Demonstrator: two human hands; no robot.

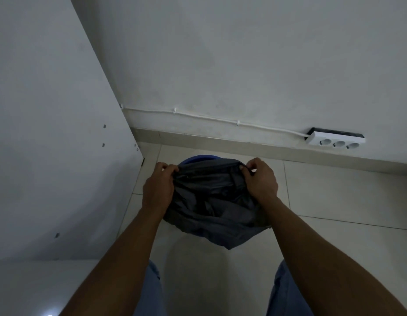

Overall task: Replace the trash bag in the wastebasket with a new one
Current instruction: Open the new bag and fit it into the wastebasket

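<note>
A dark grey trash bag [211,206] hangs over a blue wastebasket [199,158] that stands on the tiled floor near the wall. Only a strip of the basket's far rim shows above the bag. My left hand [159,185] pinches the bag's top edge on the left side. My right hand [260,179] pinches the same edge on the right. The edge is pulled taut between the two hands, and the bag's loose plastic sags in folds toward me.
A white cabinet panel [49,133] rises close on the left. A white power strip [335,140] with a cable along the wall sits at the right above the skirting. Pale floor tiles [334,197] spread to the right. My knees in blue trousers [286,293] are at the bottom.
</note>
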